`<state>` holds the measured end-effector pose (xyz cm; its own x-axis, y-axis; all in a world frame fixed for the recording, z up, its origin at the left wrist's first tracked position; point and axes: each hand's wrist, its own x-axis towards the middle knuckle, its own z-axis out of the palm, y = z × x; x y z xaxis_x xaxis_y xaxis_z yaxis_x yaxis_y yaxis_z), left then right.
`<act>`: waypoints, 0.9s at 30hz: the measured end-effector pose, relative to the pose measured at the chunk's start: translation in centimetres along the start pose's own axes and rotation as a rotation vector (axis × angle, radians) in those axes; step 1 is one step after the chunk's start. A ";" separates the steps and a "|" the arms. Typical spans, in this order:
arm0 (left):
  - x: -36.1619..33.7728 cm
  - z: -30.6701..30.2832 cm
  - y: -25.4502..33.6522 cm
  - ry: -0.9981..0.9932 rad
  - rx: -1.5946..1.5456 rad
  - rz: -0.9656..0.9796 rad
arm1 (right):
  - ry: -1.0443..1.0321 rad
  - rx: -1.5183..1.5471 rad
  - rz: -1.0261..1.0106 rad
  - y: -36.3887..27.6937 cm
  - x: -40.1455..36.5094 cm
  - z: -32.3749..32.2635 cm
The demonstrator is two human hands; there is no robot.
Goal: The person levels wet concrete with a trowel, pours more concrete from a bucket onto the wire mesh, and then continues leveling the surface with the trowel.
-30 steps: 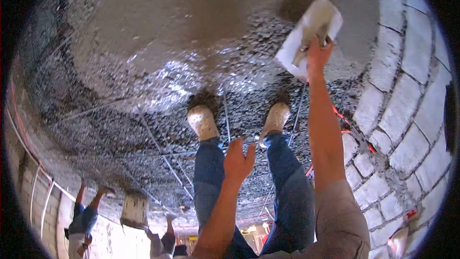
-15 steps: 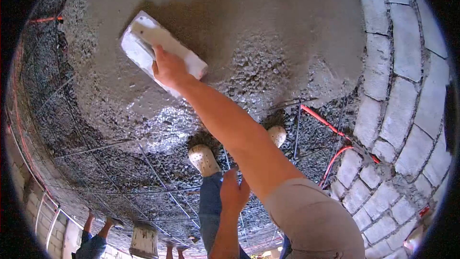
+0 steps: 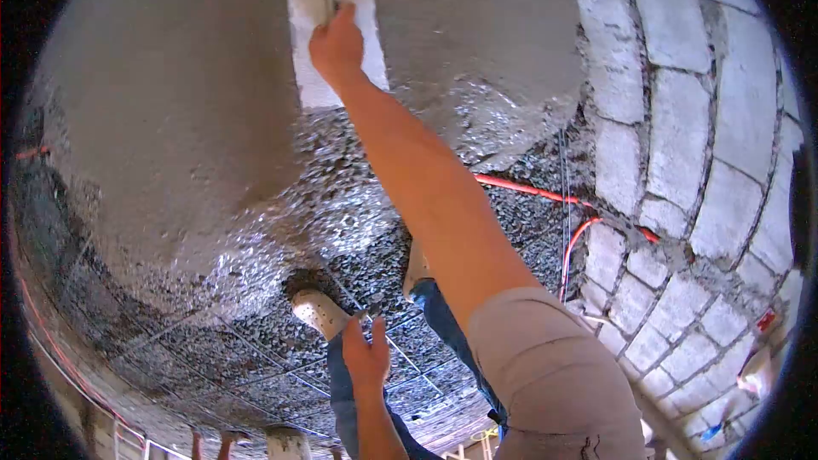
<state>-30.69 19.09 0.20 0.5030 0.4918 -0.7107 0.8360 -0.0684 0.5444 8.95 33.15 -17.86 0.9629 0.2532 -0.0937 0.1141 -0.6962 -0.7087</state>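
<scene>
Fingers [image 3: 344, 15] of the right hand [image 3: 337, 44] grip the float [image 3: 368, 34], open concrete [image 3: 196, 60] flanking 2 edges.

Wet concrete [image 3: 179, 77] open left of float [image 3: 315, 85]; block wall [image 3: 677, 128] rightward

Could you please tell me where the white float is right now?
In the head view, the white float is near the top edge, left of centre, on the wet concrete, held in the person's right grip.
</scene>
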 end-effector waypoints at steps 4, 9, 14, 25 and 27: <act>0.4 1.2 0.8 -0.077 0.043 0.033 | 0.166 -0.070 0.146 7.8 1.2 -7.5; 0.5 2.3 1.8 -0.152 0.128 0.056 | 0.243 -0.106 0.328 14.9 -0.1 -15.9; 1.1 2.4 0.7 -0.155 0.309 0.103 | 0.374 -0.178 0.427 22.3 -2.8 -22.6; 1.4 1.7 2.4 -0.146 0.271 0.050 | 0.278 0.225 0.339 27.6 -0.7 -25.9; 1.3 1.8 2.0 -0.112 0.254 0.098 | 0.152 0.262 0.324 27.0 0.9 -23.8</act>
<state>-27.93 18.06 -0.45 0.5935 0.3743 -0.7125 0.8031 -0.3330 0.4941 18.70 -1.38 -20.44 0.9659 -0.0657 -0.2504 -0.2469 -0.5248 -0.8146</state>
